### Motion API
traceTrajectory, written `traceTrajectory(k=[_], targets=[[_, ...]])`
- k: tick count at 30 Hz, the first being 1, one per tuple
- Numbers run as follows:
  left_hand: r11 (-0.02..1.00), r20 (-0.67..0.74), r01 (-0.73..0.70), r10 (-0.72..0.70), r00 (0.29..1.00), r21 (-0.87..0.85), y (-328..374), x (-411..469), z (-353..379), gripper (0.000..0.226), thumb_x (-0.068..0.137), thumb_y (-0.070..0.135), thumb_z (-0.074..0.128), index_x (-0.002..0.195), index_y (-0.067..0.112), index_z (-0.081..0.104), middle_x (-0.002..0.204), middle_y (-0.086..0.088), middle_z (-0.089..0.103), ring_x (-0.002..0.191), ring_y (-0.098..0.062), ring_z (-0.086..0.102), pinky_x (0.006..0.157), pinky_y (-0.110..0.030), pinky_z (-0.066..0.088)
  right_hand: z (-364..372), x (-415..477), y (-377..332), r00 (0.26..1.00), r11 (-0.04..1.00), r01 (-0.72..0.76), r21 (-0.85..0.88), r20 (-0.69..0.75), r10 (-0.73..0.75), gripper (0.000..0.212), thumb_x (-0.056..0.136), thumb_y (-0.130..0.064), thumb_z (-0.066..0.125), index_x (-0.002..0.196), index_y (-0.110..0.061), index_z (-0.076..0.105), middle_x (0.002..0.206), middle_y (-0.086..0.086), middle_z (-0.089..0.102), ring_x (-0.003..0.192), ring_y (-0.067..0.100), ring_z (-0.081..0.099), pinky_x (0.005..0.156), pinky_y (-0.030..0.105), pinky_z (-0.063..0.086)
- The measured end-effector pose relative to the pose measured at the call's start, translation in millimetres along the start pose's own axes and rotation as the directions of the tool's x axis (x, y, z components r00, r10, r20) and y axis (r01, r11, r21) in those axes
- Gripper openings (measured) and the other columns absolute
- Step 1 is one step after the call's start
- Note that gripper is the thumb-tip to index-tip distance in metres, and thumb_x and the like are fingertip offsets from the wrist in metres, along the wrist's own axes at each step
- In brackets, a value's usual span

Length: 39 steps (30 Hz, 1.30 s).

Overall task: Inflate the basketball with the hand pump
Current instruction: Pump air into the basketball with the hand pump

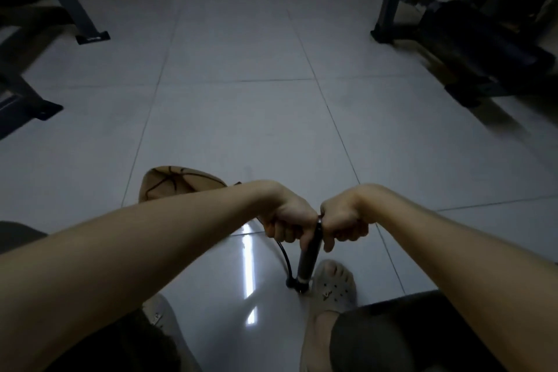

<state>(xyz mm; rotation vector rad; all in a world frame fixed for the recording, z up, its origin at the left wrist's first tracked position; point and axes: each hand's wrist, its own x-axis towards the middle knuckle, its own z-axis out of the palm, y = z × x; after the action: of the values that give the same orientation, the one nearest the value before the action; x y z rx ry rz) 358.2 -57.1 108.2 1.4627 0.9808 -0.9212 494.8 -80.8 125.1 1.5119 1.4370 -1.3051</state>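
My left hand (287,220) and right hand (344,223) are both fisted, knuckles almost touching, each wrapped round one side of the handle of the pump (308,260). The handle itself is hidden inside my fists. The basketball (172,184) lies on the tiled floor (241,100), beyond and to the left of the pump, partly behind my left forearm. It looks caved in, so I judge that most of the inflation remains to be done.

Hazards from this position:
- Base slip. The pump foot rests on glossy tile just beside my right clog (333,287). I cannot tell whether the clog pins it. An off-axis push could skate the base sideways.
- Needle pull-out. The hose (285,254) loops up from the base and passes behind my left hand. Its far end and the valve are hidden. If the ball rolls or the hose is tugged, the needle may bend or come free.
- Tilted stroke. Uneven pressure between the hands would tip the barrel and bind the rod.

Orientation: the pump's long axis runs close to vertical, base down on the tile, handle end up, with the top leaning slightly right.
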Motion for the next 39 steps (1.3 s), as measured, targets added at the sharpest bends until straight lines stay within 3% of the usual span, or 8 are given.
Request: traceTrajectory(k=[5,11,17,20,26,33,37,39], targets=[[1.0,0.039,-0.003,0.004,0.999,-0.021,-6,22,16,0.031,0.084,0.005,0.058,0.057,0.02,0.062,0.05,0.005,0.021,0.043,-0.01,0.012,0.048,-0.024,0.008,20,25,7,0.999,1.0,-0.018,0.018,0.034,0.017,0.004,0.089,-0.014,0.067,0.09,-0.012,0.063,0.055,-0.002,0.039,0.047,0.012,0.03,0.048,0.027,0.028],[0.995,-0.027,0.065,-0.063,0.998,0.079,7,-11,3,0.033,0.087,0.008,0.055,0.06,0.021,0.039,0.049,0.005,0.022,0.04,-0.01,0.016,0.043,-0.019,0.011,8,-10,-4,0.996,0.999,-0.027,-0.038,-0.082,0.024,0.014,0.088,-0.02,0.071,0.093,-0.01,0.063,0.059,0.0,0.04,0.047,0.014,0.032,0.047,0.027,0.028],[0.998,-0.128,-0.065,0.066,0.99,0.018,43,-135,-55,0.046,0.091,0.008,0.051,0.052,0.025,0.034,0.05,0.006,0.02,0.041,-0.009,0.014,0.043,-0.021,0.008,-69,-125,-22,0.969,0.994,0.096,0.046,-0.232,-0.083,0.04,0.089,-0.015,0.071,0.061,-0.019,0.043,0.053,-0.002,0.03,0.043,0.013,0.023,0.043,0.022,0.018],[0.996,-0.173,-0.083,0.088,0.981,0.039,40,-133,-55,0.045,0.089,0.007,0.052,0.055,0.025,0.03,0.051,0.006,0.019,0.043,-0.01,0.013,0.045,-0.022,0.007,-70,-124,-22,0.974,0.996,0.089,0.019,-0.209,-0.083,0.036,0.088,-0.012,0.071,0.063,-0.017,0.046,0.055,-0.001,0.03,0.045,0.014,0.023,0.043,0.023,0.019],[1.0,-0.114,0.013,-0.012,0.993,0.01,-2,-18,-22,0.041,0.085,0.004,0.056,0.052,0.021,0.039,0.047,0.005,0.022,0.039,-0.01,0.014,0.045,-0.017,0.009,-17,-17,-13,0.966,0.995,0.089,-0.045,-0.241,-0.097,0.009,0.082,-0.006,0.071,0.088,-0.004,0.065,0.058,0.003,0.039,0.046,0.017,0.032,0.045,0.028,0.026],[1.0,0.028,0.004,-0.005,1.0,0.03,-10,28,-13,0.035,0.088,0.007,0.056,0.058,0.02,0.042,0.05,0.005,0.023,0.042,-0.01,0.015,0.044,-0.021,0.01,3,28,8,0.994,0.998,0.047,0.044,-0.096,-0.042,0.005,0.085,-0.008,0.066,0.083,-0.008,0.062,0.056,0.001,0.04,0.047,0.015,0.032,0.047,0.027,0.029],[0.991,0.036,0.056,-0.06,0.998,0.119,-7,19,-4,0.038,0.088,0.011,0.058,0.059,0.023,0.036,0.051,0.005,0.022,0.044,-0.012,0.015,0.045,-0.022,0.011,7,22,-1,0.994,0.998,-0.055,0.009,0.1,0.053,0.032,0.089,-0.022,0.067,0.067,-0.022,0.045,0.056,-0.003,0.034,0.046,0.012,0.026,0.048,0.026,0.024],[0.988,0.031,0.085,-0.09,0.995,0.131,-2,-4,-12,0.045,0.092,0.012,0.057,0.058,0.024,0.03,0.048,0.006,0.02,0.04,-0.01,0.015,0.044,-0.02,0.009,-3,5,-9,0.994,0.997,-0.074,0.004,0.086,0.073,0.038,0.092,-0.024,0.065,0.065,-0.023,0.038,0.053,-0.004,0.03,0.042,0.011,0.024,0.045,0.022,0.021]])
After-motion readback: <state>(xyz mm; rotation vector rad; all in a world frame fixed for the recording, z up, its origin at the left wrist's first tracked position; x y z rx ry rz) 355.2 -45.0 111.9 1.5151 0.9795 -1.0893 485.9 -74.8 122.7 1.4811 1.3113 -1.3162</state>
